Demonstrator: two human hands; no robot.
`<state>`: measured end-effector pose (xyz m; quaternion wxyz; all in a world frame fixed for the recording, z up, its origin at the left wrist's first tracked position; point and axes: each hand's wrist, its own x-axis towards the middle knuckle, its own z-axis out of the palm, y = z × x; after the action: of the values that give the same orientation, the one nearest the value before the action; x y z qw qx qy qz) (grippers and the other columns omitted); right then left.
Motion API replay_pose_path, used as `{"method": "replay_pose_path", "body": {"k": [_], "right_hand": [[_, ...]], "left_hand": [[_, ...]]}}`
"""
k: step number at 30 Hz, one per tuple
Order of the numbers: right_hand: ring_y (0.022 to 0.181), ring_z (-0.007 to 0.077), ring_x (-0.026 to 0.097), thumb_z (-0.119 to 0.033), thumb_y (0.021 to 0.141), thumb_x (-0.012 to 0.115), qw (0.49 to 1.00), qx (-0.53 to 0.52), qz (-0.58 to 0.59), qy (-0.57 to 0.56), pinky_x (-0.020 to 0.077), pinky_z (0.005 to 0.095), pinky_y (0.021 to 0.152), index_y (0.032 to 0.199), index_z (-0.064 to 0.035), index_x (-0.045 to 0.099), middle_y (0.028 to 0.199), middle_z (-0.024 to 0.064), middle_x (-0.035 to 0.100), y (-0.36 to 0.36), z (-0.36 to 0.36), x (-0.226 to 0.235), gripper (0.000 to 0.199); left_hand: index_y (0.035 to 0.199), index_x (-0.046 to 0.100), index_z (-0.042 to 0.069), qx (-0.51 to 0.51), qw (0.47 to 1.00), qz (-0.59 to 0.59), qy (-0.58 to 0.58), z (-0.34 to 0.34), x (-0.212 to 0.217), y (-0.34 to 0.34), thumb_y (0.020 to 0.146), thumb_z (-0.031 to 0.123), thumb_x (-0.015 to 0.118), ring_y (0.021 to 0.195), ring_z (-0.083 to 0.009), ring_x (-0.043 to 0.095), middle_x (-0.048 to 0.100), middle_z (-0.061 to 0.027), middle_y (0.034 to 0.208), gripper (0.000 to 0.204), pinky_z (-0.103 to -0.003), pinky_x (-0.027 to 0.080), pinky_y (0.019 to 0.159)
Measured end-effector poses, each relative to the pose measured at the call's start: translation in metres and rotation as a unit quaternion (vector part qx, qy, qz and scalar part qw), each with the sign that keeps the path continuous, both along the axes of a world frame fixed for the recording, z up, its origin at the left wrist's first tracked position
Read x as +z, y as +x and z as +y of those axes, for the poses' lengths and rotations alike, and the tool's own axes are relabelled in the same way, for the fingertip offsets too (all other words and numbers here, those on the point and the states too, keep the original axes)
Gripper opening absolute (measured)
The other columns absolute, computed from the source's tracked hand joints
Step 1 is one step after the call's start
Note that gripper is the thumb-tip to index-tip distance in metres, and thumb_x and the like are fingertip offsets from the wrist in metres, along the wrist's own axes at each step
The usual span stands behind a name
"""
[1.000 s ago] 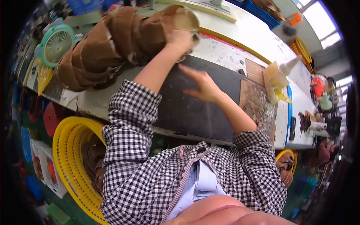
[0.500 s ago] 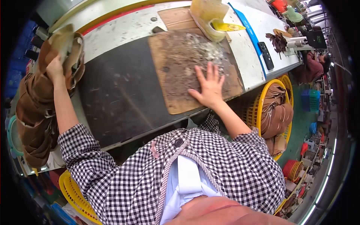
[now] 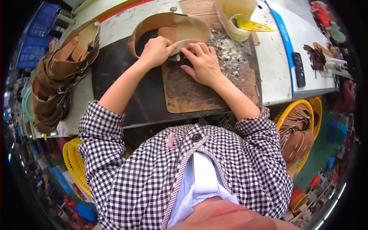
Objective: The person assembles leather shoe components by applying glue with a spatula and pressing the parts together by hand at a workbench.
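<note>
**Now: both hands on a curved tan leather piece at the board's top edge**

Right now the tan leather piece [image 3: 172,28] lies at 12 o'clock from the person, on the far edge of the brown cutting board [image 3: 199,90]. Its long axis runs roughly 9 to 3 o'clock, bowed up into an arch. The left hand [image 3: 155,51] is curled closed, gripping the near edge of the piece. The right hand [image 3: 203,61] lies fingers-together, pressing the piece's lower edge flat and pinching it at the tips. The hands meet at the middle of the piece, almost touching each other; neither is clearly nearer.

Containers:
- yellowish plastic tub [image 3: 234,17] at 1 o'clock, contents unclear, scraps [image 3: 230,53] strewn just beside it on the board
- yellow basket [image 3: 297,130] at 4 o'clock below the table [image 3: 274,69], holding brown leather pieces
- another yellow basket [image 3: 74,165] at 8 o'clock, contents hidden

Stack of leather pieces [image 3: 57,76] at 10 o'clock, well apart from the hands. Black remote-like bar [image 3: 298,69] at 3 o'clock.
</note>
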<state>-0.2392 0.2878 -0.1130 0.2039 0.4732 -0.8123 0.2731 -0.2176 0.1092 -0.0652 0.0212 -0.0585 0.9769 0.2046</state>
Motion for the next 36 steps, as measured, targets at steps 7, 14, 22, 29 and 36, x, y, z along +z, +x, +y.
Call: {"method": "replay_pose_path", "body": {"k": [7, 14, 22, 29, 36], "right_hand": [[0.105, 0.0142, 0.045, -0.035, 0.068, 0.065, 0.996, -0.045, 0.008, 0.076, 0.0311, 0.0471, 0.088, 0.106, -0.0158, 0.058, 0.110, -0.0007, 0.050, 0.013, 0.012, -0.007, 0.043], [0.065, 0.0109, 0.049, -0.017, 0.073, 0.069, 0.783, -0.208, -0.219, -0.543, 0.0420, 0.0236, 0.061, 0.093, 0.0009, 0.050, 0.079, 0.0049, 0.055, -0.073, 0.073, 0.003, 0.033], [0.061, 0.0214, 0.053, -0.018, 0.067, 0.070, 0.935, -0.250, 0.049, -0.246, 0.0426, 0.0306, 0.057, 0.074, -0.0092, 0.067, 0.066, 0.0073, 0.060, -0.120, 0.094, 0.032, 0.012], [0.064, 0.0164, 0.055, -0.009, 0.069, 0.070, 0.974, -0.142, -0.017, -0.175, 0.0432, 0.0256, 0.055, 0.077, -0.0053, 0.066, 0.068, 0.0055, 0.060, -0.124, 0.108, 0.060, 0.009], [0.054, 0.0068, 0.054, -0.013, 0.076, 0.067, 0.916, -0.247, -0.191, -0.251, 0.0403, 0.0209, 0.048, 0.079, 0.0026, 0.064, 0.064, 0.0024, 0.061, -0.099, 0.135, 0.067, 0.017]], "left_hand": [[0.078, 0.063, -0.008, 0.207, 0.856, -0.003, 0.474, -0.010, -0.032, 0.007, 0.079, 0.017, 0.061, 0.059, -0.0082, 0.054, 0.058, -0.0034, 0.066, 0.024, -0.023, 0.042, 0.051], [0.085, 0.065, -0.003, 0.184, 0.880, 0.239, 0.366, 0.011, -0.051, 0.018, 0.081, 0.019, 0.061, 0.056, -0.0049, 0.049, 0.058, 0.0005, 0.061, 0.022, -0.021, 0.040, 0.051], [0.090, 0.065, 0.002, 0.117, 0.933, 0.104, 0.325, -0.002, -0.033, 0.013, 0.081, 0.021, 0.059, 0.070, -0.0115, 0.061, 0.066, -0.0100, 0.077, 0.022, -0.024, 0.045, 0.064], [0.092, 0.063, -0.004, 0.082, 0.899, 0.078, 0.424, -0.012, -0.024, 0.015, 0.083, 0.018, 0.057, 0.064, -0.0048, 0.050, 0.061, -0.0006, 0.070, 0.024, -0.021, 0.040, 0.058], [0.075, 0.060, -0.004, 0.184, 0.840, 0.079, 0.504, -0.020, -0.031, 0.018, 0.079, 0.016, 0.063, 0.058, -0.0031, 0.042, 0.052, 0.0028, 0.061, 0.020, -0.020, 0.034, 0.053]]}}
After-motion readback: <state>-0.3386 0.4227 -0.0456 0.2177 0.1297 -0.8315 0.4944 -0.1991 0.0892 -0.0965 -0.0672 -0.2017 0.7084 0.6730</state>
